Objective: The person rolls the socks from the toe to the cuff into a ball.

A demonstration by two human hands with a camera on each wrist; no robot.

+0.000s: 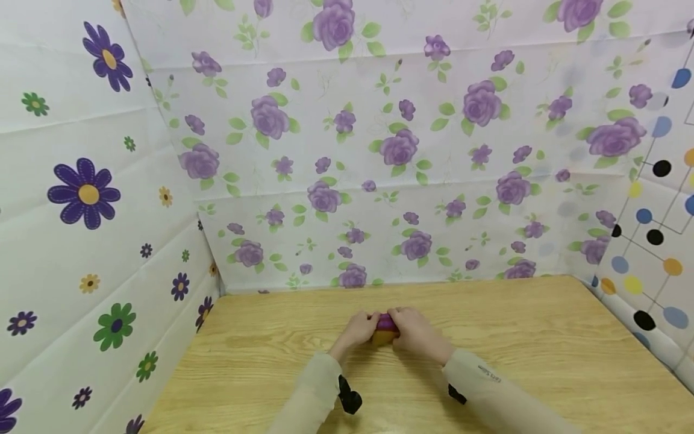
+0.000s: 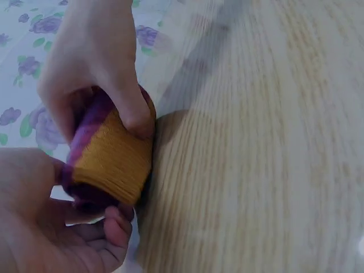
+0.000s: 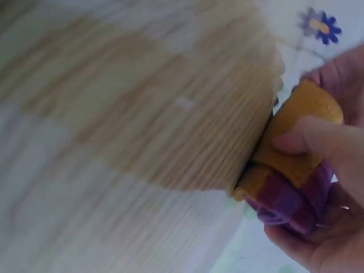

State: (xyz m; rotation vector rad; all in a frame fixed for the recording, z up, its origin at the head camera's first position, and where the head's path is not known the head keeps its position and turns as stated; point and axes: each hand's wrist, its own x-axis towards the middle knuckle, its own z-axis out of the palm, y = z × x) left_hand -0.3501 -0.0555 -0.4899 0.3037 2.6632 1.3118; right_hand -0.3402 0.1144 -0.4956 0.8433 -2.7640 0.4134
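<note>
A small rolled-up knitted bundle (image 1: 385, 329), mustard and purple like rolled socks, stands on the wooden table between both hands. My left hand (image 1: 359, 330) pinches the purple edge at one end, where the left wrist view shows a dark fold or opening. From the other side my right hand (image 1: 420, 334) grips the bundle. In the right wrist view the right thumb (image 3: 298, 136) presses on the mustard face, with fingers behind the purple part. Ribbed fabric of the bundle (image 2: 114, 156) shows in the left wrist view. The palms hide part of it.
The wooden table (image 1: 260, 355) extends around the hands. Behind it hangs a white cloth with purple roses (image 1: 398, 147); a daisy-print cloth (image 1: 89, 193) lines the left and a dotted one (image 1: 656, 235) the right. Black straps (image 1: 349, 396) hang at the sleeves.
</note>
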